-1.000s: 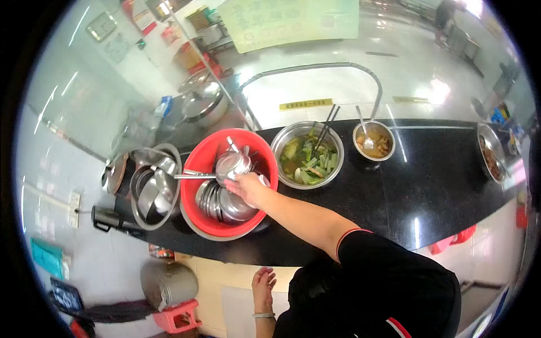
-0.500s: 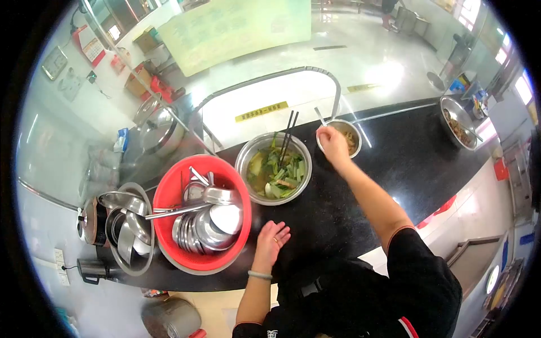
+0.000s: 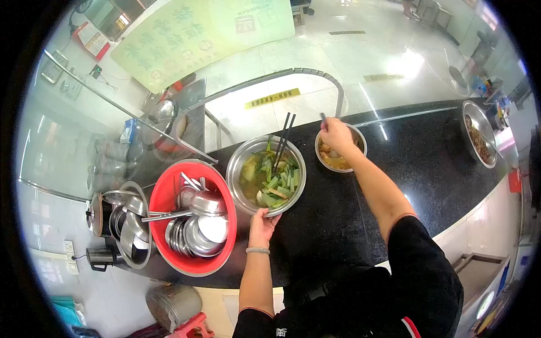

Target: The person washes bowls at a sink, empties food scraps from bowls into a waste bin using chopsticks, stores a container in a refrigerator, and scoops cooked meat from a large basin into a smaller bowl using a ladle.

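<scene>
My left hand [image 3: 262, 226] holds the near rim of a large steel bowl [image 3: 231, 191], its thumb at the edge and the fingers against the side. Green leafy vegetables [image 3: 282, 183] lie in broth inside it, and a pair of black chopsticks [image 3: 284, 141] leans out over the far rim. Over a smaller steel bowl [image 3: 365, 147] of brownish food in liquid, my right hand [image 3: 337, 137] is closed around the handle of a spoon [image 3: 323, 118]. The hand covers most of the spoon.
Left of the soup stands a red basin [image 3: 163, 180] piled with steel dishes and utensils. Beside it a steel basin [image 3: 141, 262] holds more metalware. Another food bowl [image 3: 479, 120] sits at the counter's far right. A curved metal rail [image 3: 253, 80] runs along the back.
My left hand has moved up from the counter to the large bowl's near rim. My right hand stays at the small bowl, its spoon handle now more upright. The head view has shifted.
</scene>
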### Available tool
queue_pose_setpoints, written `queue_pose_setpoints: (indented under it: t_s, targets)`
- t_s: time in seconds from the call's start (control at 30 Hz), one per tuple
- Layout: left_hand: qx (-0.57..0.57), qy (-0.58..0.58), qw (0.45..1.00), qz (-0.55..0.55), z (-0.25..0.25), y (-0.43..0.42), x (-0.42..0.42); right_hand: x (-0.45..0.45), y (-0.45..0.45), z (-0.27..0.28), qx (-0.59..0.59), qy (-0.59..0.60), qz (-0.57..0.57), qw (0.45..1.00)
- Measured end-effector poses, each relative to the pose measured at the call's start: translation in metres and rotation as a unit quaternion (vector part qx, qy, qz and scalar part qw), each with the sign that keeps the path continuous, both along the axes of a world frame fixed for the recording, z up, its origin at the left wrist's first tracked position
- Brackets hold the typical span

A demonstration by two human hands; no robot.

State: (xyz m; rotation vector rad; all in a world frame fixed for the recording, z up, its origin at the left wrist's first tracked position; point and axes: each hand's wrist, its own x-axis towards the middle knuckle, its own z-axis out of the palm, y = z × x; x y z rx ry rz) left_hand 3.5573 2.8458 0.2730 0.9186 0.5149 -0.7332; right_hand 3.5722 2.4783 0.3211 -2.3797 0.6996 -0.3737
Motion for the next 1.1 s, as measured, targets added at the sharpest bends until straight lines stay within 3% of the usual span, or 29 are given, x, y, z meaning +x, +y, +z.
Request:
queue_pose_setpoints:
  t_s: [0.17, 0.2, 0.23, 0.3, 0.33, 0.37, 0.43, 0.47, 0.57, 0.63, 0.8, 1.1]
  targets:
    - [0.054, -0.012, 0.998, 0.019, -0.010, -0.003, 0.003, -0.082, -0.027, 0.000, 0.152, -0.055, -0.103, 0.981]
    - [0.055, -0.011, 0.998, 0.017, -0.009, -0.006, -0.001, -0.094, -0.036, -0.019, 0.040, -0.050, -0.114, 0.991]
    - [0.069, -0.017, 0.997, 0.019, -0.009, -0.008, -0.007, -0.102, -0.037, -0.027, 0.021, -0.060, -0.164, 0.984]
    - [0.089, -0.021, 0.995, 0.029, -0.008, -0.008, -0.026, -0.110, -0.037, -0.045, 0.079, -0.084, -0.231, 0.966]
    - [0.073, -0.025, 0.996, 0.035, -0.006, -0.009, -0.039, -0.108, -0.044, -0.056, 0.161, -0.061, -0.204, 0.964]
    - [0.057, -0.029, 0.997, 0.039, -0.003, -0.010, -0.054, -0.112, -0.048, -0.068, 0.373, -0.081, -0.185, 0.905]
    - [0.058, -0.013, 0.996, 0.064, -0.001, -0.008, -0.080, -0.115, -0.043, -0.043, 0.546, -0.027, -0.206, 0.812]
    - [0.060, -0.016, 0.996, 0.062, 0.000, -0.005, -0.093, -0.116, -0.043, -0.044, 0.575, -0.036, -0.192, 0.795]
    - [0.079, -0.027, 0.995, 0.046, 0.021, 0.000, -0.126, -0.110, -0.041, -0.052, 0.528, -0.013, -0.172, 0.832]
    - [0.098, -0.029, 0.994, 0.029, 0.037, 0.002, -0.148, -0.106, -0.041, -0.054, 0.540, -0.044, -0.180, 0.821]
    - [0.093, -0.026, 0.995, -0.021, 0.053, 0.024, -0.181, -0.115, -0.035, -0.076, 0.458, -0.043, -0.252, 0.852]
    - [0.068, -0.064, 0.980, -0.174, 0.090, 0.052, -0.174, -0.309, 0.022, -0.055, 0.490, -0.181, -0.333, 0.785]
